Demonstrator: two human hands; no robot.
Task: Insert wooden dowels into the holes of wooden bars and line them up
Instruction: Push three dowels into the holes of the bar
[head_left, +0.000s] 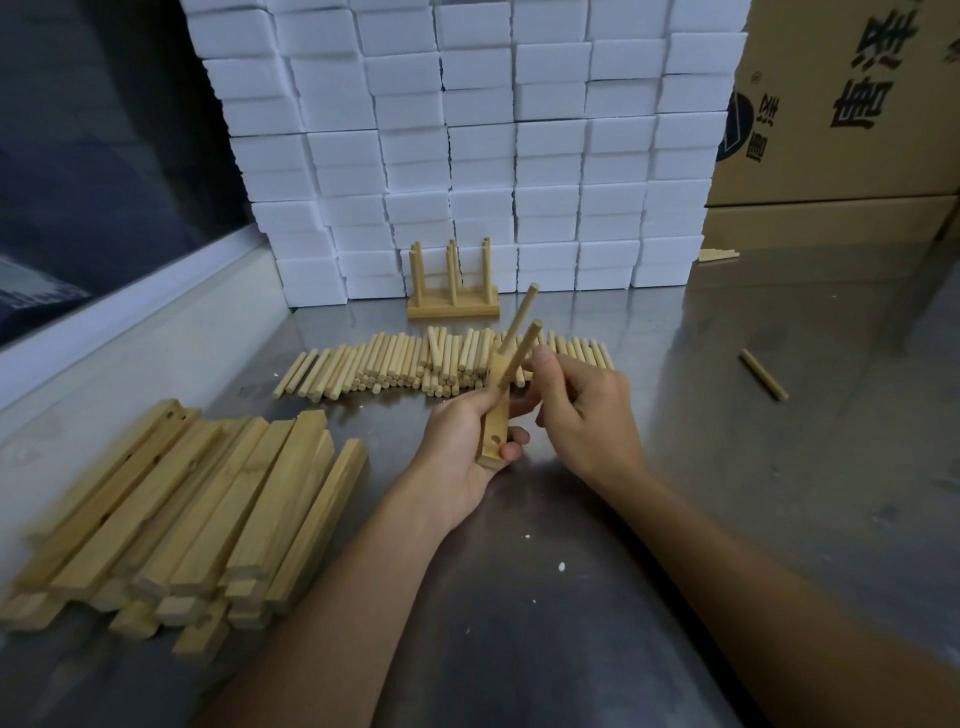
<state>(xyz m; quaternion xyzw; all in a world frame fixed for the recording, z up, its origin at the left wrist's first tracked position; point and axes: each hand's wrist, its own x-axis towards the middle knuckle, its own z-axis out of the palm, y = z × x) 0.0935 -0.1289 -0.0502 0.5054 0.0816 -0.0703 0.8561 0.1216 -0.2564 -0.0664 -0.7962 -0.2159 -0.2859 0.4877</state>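
We observe the left hand (462, 441) gripping a wooden bar (497, 415) above the metal desk (727, 415), fingers curled round its lower part, the bar tilted away from us with one empty hole visible near its near end. One dowel (521, 317) already stands in the bar's far end, angled up and to the right. The right hand (582, 410) pinches a second dowel (522, 353) between thumb and fingers, its lower end at the bar just beside the first; we cannot tell whether it is seated in a hole.

Behind the hands, a loose row of dowels (415, 364) lies on the desk. A heap of bars (182, 509) sits at the left, several showing drilled holes. One finished assembly (453, 291), with dowels upright in it, stands against a wall of white foam blocks (493, 130). A single stray dowel (763, 374) lies well apart at the right. Cardboard boxes (841, 104) stand at the far right
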